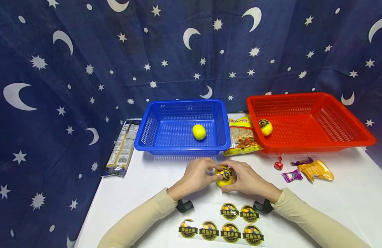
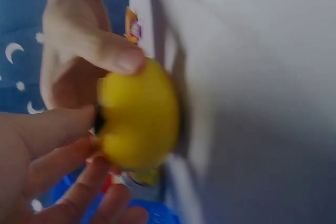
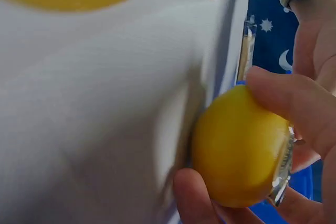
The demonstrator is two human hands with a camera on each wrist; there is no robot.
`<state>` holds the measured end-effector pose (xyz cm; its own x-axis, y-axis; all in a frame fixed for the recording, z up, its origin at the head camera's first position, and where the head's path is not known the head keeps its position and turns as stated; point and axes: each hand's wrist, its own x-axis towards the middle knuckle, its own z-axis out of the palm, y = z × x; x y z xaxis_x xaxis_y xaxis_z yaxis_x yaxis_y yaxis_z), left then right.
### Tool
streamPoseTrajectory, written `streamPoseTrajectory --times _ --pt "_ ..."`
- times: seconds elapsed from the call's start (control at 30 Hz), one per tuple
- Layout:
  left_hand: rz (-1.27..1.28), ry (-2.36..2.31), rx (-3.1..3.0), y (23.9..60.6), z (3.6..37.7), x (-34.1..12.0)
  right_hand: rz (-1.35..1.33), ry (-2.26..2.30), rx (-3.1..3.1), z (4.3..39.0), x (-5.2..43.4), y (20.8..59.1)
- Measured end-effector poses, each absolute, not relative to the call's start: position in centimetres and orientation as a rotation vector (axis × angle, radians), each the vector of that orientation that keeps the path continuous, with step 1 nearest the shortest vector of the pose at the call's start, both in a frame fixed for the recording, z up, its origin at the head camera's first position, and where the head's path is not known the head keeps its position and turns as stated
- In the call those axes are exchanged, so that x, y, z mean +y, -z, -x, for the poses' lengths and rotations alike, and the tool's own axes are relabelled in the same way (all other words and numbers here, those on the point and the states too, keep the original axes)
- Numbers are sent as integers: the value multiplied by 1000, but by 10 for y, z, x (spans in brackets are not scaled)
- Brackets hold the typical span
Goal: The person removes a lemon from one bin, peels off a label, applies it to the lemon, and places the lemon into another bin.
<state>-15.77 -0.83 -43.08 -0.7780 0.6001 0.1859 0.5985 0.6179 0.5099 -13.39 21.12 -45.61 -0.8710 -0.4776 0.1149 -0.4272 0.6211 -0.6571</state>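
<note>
A yellow lemon (image 1: 222,183) with a round black-and-gold fruit sticker (image 1: 226,175) on its upper side is between both hands, just over the white table. My right hand (image 1: 245,177) grips it from the right, thumb and fingers round its side; the lemon (image 3: 236,148) looks plain on its lower face in the right wrist view. From the left, my left hand (image 1: 198,174) holds the lemon with thumb and fingers at the sticker's edge. In the left wrist view the sticker is mostly hidden behind the lemon (image 2: 144,116). Below the hands lies a sheet of matching stickers (image 1: 230,233).
A blue basket (image 1: 181,148) holds one plain lemon (image 1: 199,132). The red basket (image 1: 315,146) holds a stickered lemon (image 1: 266,128). Between them lies a yellow food packet (image 1: 241,136). Several wrapped sweets (image 1: 315,170) lie at right, a long packet (image 1: 122,150) at left.
</note>
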Motion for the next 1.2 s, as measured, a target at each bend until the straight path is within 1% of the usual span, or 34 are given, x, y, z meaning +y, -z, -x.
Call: streamPoseTrajectory --times 0.1,0.17,0.3,0.4,0.5,0.6,0.73,0.87,1.03,1.2 --pt "-1113 -870 2873 420 154 0 741 1026 2759 133 223 443" --pt "-1172 -902 2911 412 153 8 745 952 2742 133 239 426" --pt "-1276 -951 3039 398 153 35 814 873 2682 133 286 378" --pt "-1326 -917 3147 390 155 61 811 874 2706 134 324 340" --pt "-1360 -858 3173 384 160 88 714 839 2800 147 359 311" --pt "-1345 -758 3160 379 166 112 555 754 2894 177 388 298" --pt "-1218 -566 3178 382 175 139 326 672 2894 225 415 304" --pt "-1073 -388 3247 395 182 156 243 651 2821 263 430 330" --pt "-1034 -252 3325 403 181 163 222 642 2689 286 438 363" --pt "-1038 -248 3316 400 183 162 200 659 2611 296 439 379"
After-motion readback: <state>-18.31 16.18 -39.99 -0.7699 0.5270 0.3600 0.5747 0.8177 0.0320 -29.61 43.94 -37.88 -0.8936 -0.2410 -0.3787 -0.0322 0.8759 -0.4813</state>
